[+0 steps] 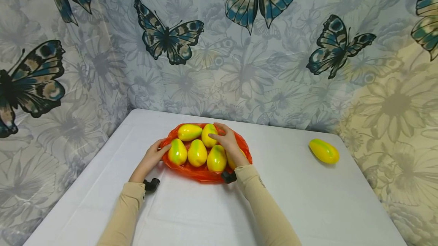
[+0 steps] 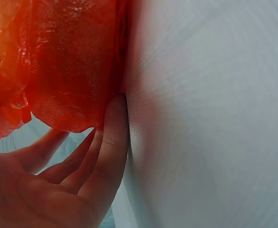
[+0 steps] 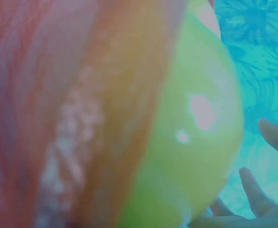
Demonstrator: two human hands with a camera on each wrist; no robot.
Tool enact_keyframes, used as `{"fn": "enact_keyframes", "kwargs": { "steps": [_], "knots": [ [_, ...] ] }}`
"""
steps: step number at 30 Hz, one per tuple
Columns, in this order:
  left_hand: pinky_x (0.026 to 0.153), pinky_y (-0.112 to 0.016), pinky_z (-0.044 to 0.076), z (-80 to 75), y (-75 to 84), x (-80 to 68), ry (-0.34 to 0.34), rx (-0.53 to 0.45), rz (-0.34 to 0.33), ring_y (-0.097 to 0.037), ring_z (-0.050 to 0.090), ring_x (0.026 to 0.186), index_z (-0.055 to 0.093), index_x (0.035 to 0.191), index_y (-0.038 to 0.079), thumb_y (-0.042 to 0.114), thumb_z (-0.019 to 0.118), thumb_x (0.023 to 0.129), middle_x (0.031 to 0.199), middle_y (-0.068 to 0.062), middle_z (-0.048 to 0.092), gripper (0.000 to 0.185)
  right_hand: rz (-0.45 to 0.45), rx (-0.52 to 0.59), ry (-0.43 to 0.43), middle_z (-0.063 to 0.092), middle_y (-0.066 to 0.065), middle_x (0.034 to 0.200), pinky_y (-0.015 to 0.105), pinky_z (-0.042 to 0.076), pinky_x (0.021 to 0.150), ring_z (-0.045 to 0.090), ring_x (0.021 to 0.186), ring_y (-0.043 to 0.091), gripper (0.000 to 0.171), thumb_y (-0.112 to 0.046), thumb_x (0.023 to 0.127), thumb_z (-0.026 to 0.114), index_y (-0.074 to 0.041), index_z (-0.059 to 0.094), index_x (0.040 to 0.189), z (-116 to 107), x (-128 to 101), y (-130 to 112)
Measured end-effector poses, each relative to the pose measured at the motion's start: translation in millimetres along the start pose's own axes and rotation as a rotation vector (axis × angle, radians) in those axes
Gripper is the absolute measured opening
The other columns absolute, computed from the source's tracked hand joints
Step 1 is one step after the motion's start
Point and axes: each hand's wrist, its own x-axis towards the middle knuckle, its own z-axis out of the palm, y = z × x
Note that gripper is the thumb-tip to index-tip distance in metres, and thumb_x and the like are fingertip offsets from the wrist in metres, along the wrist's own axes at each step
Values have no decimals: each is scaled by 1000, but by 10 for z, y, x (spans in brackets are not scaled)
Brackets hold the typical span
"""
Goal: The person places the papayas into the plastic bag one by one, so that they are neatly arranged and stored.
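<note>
A red plastic bag (image 1: 202,176), spread like a shallow nest, holds several glossy yellow-green mango-shaped fruits (image 1: 197,153). At its left side my left hand (image 1: 153,157) rests against the rim, thumb near the leftmost fruit (image 1: 177,152). In the left wrist view, nearly straight fingers (image 2: 111,147) touch the outside of the red bag (image 2: 70,66) close to the tabletop. My right hand (image 1: 228,143) reaches over the bag's right part, thumb and forefinger spread beside the upper right fruit (image 1: 208,135). A close fruit (image 3: 196,114) fills much of the right wrist view, with loosely spread fingers (image 3: 255,192) beyond it.
One more yellow-green fruit (image 1: 324,151) lies apart near the right edge of the white-covered table (image 1: 291,196). A curtain with butterflies (image 1: 167,35) hangs behind and along the sides. Each wrist carries a small black camera (image 1: 152,185).
</note>
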Motion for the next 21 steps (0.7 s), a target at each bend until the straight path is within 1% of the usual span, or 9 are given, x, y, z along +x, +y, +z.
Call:
{"fn": "enact_keyframes", "kwargs": {
  "steps": [4, 7, 10, 15, 18, 21],
  "knots": [
    [85, -31, 55, 0, 0, -8, -3, -5, 0, -31, 57, 114, 34, 149, 8, 51, 48, 99, 145, -20, 45, 67, -30, -13, 18, 40, 3, 152, 50, 28, 118, 35, 140, 28, 56, -24, 89, 70, -22, 49, 141, -19, -41, -20],
    [85, -31, 55, -5, -1, -13, -1, -6, -3, -31, 57, 114, 35, 149, 9, 52, 49, 98, 146, -19, 45, 67, -66, -27, 37, 40, 4, 152, 50, 30, 117, 34, 142, 30, 54, -21, 89, 71, -22, 51, 139, -40, -77, -40],
    [86, -31, 54, -9, -1, -15, -2, 3, 4, -32, 56, 115, 34, 149, 8, 51, 48, 99, 146, -21, 45, 68, -101, -49, 45, 40, 4, 152, 49, 33, 116, 35, 142, 32, 55, -20, 89, 71, -20, 50, 140, -82, -108, -48],
    [92, -37, 53, -14, 3, -11, -4, 23, 14, -34, 54, 119, 34, 149, 6, 50, 48, 99, 146, -23, 44, 68, -157, -91, 53, 40, 6, 153, 50, 35, 114, 36, 142, 35, 58, -20, 89, 71, -18, 49, 142, -181, -157, -60],
    [95, -40, 52, -13, 9, -12, -4, 35, 10, -34, 53, 120, 34, 149, 5, 50, 48, 99, 145, -23, 44, 68, -169, -97, 64, 41, 6, 153, 50, 36, 114, 36, 143, 35, 57, -19, 89, 71, -18, 49, 142, -252, -181, -63],
    [95, -40, 52, -12, 16, -12, -5, 44, 6, -34, 53, 119, 34, 149, 6, 50, 47, 99, 145, -23, 45, 68, -168, -98, 72, 39, 5, 154, 50, 37, 113, 36, 143, 35, 57, -18, 89, 71, -19, 49, 142, -345, -202, -57]
  ]
}}
